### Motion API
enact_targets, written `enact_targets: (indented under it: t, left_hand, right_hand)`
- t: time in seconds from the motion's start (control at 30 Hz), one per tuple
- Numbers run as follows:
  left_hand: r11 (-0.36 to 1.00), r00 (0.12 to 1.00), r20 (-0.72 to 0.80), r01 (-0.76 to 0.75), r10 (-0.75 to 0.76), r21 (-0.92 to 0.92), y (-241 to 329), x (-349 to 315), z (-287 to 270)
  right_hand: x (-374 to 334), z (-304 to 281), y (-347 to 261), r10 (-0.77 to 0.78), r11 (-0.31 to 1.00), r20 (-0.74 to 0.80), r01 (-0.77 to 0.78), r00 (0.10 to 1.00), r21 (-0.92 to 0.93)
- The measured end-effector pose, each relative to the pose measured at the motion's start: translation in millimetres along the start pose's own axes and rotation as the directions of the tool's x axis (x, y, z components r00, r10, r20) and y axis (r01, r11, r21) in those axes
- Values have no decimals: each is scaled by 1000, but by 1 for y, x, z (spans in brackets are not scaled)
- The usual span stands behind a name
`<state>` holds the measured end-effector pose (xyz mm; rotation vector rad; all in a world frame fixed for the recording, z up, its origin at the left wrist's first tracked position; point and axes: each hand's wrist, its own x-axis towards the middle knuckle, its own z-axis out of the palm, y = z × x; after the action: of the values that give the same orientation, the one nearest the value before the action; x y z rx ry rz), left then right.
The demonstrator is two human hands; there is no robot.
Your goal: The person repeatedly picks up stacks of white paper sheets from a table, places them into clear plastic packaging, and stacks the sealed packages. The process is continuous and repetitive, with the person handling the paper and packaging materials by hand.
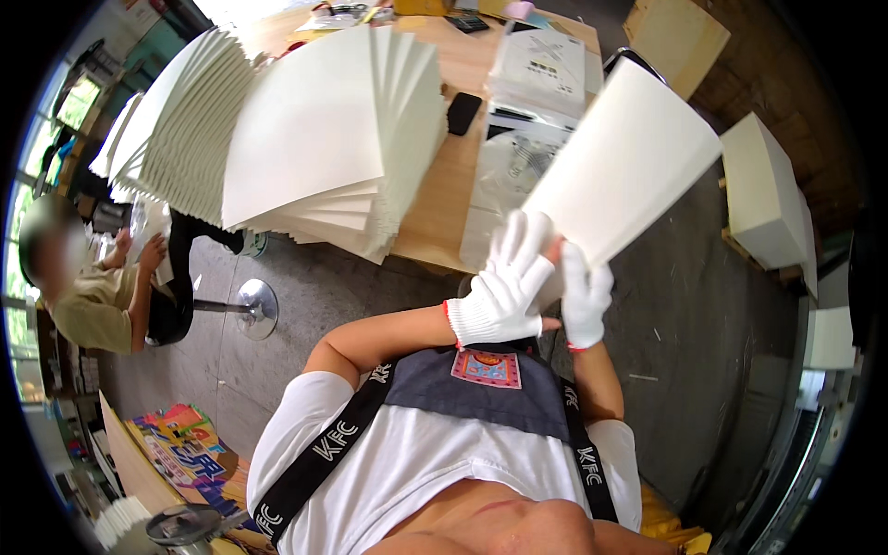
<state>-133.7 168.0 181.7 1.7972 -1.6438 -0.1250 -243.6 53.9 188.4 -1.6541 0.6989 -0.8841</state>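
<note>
A large blank white sheet of stiff paper or card (pixel 634 157) is tilted up in front of me, past the right edge of the table. My left hand (pixel 504 287), in a white knitted glove with some bare fingertips, is closed at the sheet's near left corner. My right hand (pixel 585 294), gloved the same way, grips the near edge beside it. The hands are close together, and part of their grip is hidden behind the fingers. To the left, a fanned stack of similar white sheets (pixel 305 129) lies on the table, with another fanned stack (pixel 180 116) beyond it.
The wooden table (pixel 430 208) carries clear plastic bags (pixel 523 162) and a black phone (pixel 463 113). White block-like stacks (pixel 763 190) stand at the right. At the left a seated person (pixel 102 287) handles something pale, near a round metal stool base (pixel 256 308).
</note>
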Motion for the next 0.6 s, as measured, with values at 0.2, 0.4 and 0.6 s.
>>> enact_targets:
  t: [0.2, 0.4, 0.6]
  left_hand:
    - [993, 985, -174, -12, -9, -118, -57, 5, 30]
    - [970, 965, -257, 113, -55, 216, -87, 85, 39]
    - [872, 955, 191, 287, -228, -395, -121, 149, 25]
  right_hand:
    - [-41, -109, 49, 120, 967, -110, -141, 987, -213]
    - [-80, -122, 30, 129, 853, -51, -137, 990, -504]
    - [-83, -105, 76, -53, 403, 293, 289, 955, -868]
